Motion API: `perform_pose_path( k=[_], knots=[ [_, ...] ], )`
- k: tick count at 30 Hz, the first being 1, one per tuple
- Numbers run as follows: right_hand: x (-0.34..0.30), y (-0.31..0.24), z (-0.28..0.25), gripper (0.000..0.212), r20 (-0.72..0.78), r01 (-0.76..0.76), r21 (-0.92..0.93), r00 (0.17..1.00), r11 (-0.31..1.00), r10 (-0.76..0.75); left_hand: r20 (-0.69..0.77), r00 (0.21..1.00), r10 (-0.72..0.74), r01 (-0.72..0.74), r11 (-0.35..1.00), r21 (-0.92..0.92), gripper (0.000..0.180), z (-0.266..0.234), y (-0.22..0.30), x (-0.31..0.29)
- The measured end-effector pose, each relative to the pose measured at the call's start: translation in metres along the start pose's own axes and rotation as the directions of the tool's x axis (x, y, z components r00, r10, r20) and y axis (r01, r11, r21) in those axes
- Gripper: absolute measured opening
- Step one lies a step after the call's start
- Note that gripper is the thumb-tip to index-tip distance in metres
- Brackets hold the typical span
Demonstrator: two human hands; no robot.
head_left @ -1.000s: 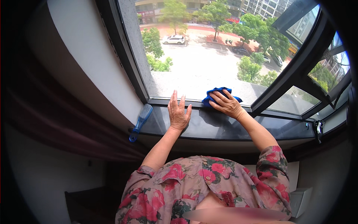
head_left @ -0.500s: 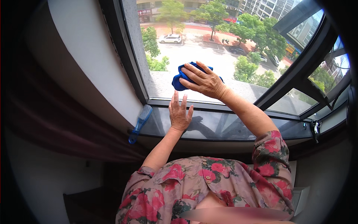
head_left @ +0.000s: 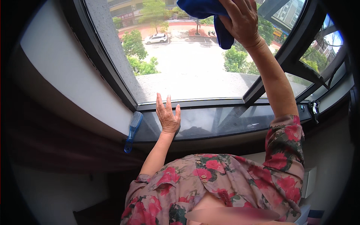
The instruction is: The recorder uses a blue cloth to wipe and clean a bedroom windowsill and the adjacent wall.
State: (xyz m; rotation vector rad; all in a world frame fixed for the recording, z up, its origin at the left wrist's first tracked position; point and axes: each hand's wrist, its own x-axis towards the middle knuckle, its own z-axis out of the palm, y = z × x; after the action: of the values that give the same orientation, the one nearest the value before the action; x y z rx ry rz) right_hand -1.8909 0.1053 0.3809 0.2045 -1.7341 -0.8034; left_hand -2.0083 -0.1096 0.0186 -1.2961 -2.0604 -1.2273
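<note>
Right hand [head_left: 242,24] holds cloth [head_left: 200,8] under extended fingers, bulk leftward, at pane [head_left: 187,65]; left hand [head_left: 168,119] empty, fingers apart, by sill [head_left: 228,120] (farther off).

The sill [head_left: 228,125] runs across, between the person's body on the near side and the window [head_left: 187,63] behind it. At the sill's left end lies a brush [head_left: 134,127], its head toward the window and its handle jutting past the front edge. Just right of the brush, the left hand [head_left: 168,116] is over the sill, fingers toward the glass. Farther right and well above, the right hand [head_left: 243,24] is on a cloth [head_left: 202,9] before the glass. Beyond the window, a car [head_left: 156,38] is between trees [head_left: 137,47] left and right
</note>
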Motion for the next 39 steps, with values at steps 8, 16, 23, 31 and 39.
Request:
perform_pose_path(
  k=[8,16,23,31,39],
  knots=[
    [-0.084,0.072,-0.065,0.048,-0.092,-0.175,-0.212,0.983,0.962,0.159,0.027,0.999,0.019,-0.02,1.0,0.024,0.06,-0.002,0.003,-0.001],
    [-0.187,0.002,-0.077,0.055,-0.048,-0.441,-0.264,0.894,0.858,0.445,0.058,0.997,0.058,-0.062,0.995,0.08,0.063,0.0,0.007,0.001],
    [-0.255,-0.072,-0.081,0.059,0.06,-0.554,-0.227,0.813,0.801,0.579,0.072,0.995,0.063,-0.07,0.994,0.089,0.065,0.0,0.008,0.001],
    [-0.303,-0.137,-0.082,0.063,0.154,-0.648,-0.303,0.69,0.698,0.707,0.081,0.994,0.073,-0.079,0.994,0.075,0.067,0.0,0.005,-0.001],
    [-0.328,-0.197,-0.083,0.055,0.318,-0.78,-0.374,0.401,0.502,0.859,0.083,0.994,0.07,-0.075,0.995,0.059,0.067,0.0,0.005,-0.001]
  ],
)
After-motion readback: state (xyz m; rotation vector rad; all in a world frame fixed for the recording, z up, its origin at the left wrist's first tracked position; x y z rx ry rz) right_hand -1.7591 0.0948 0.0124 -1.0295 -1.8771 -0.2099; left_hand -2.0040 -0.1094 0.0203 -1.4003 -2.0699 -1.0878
